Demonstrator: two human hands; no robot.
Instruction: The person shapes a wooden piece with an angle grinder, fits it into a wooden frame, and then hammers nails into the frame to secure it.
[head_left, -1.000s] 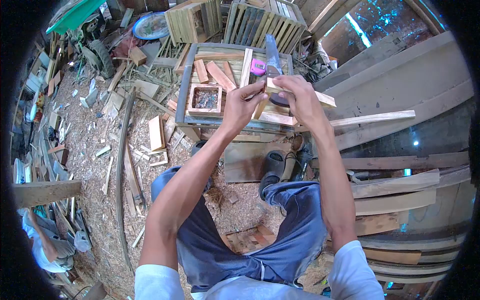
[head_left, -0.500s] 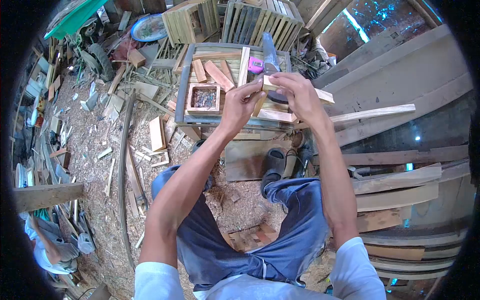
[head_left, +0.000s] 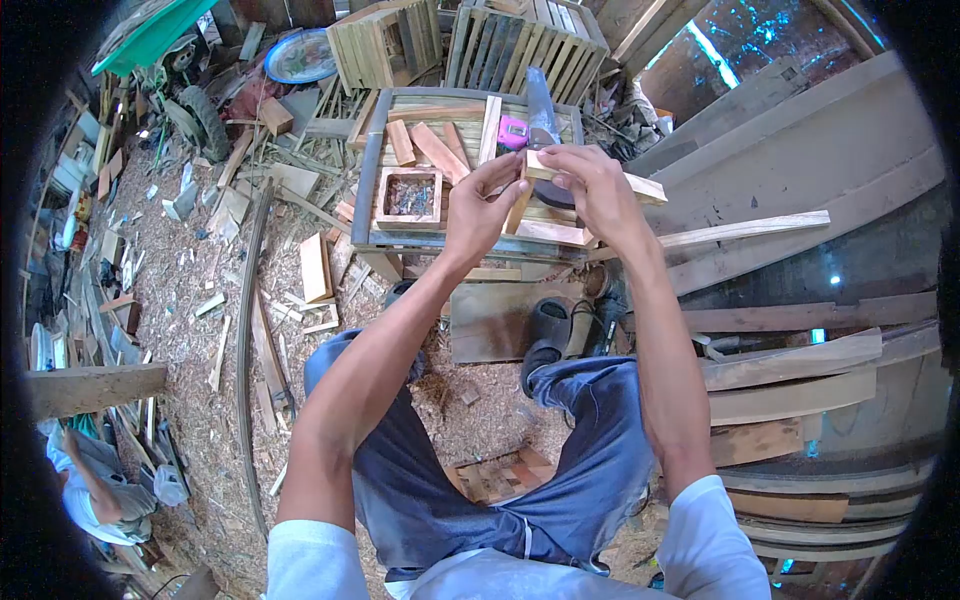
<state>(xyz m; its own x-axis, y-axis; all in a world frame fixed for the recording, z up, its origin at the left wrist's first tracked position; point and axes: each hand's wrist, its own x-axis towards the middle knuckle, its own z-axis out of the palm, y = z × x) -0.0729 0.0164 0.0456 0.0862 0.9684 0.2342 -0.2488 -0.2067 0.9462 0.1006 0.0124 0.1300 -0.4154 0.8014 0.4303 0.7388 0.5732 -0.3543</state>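
Note:
Over the slatted work table [head_left: 368, 215] my two hands meet at a corner of pale wooden pieces. My right hand [head_left: 592, 188] is closed over a light wooden strip [head_left: 537, 170], thumb and fingers pressed on its near end. From beneath that end a second short wooden piece [head_left: 517, 212] slants down. My left hand [head_left: 482, 200] has its fingertips against the corner where the two pieces meet, pinching there. Behind the hands lie a pink tape measure [head_left: 513, 132] and a handsaw [head_left: 540, 105].
A square wooden box [head_left: 381, 200] filled with small nails or screws sits on the table's left, near reddish wood blocks [head_left: 438, 152]. Wooden crates [head_left: 515, 50] stand behind. Long boards [head_left: 790, 390] line the right. Another person [head_left: 100, 490] is at lower left.
The fingers of my left hand have straightened slightly at the corner of the wood. My right hand keeps nearly the same place and grip.

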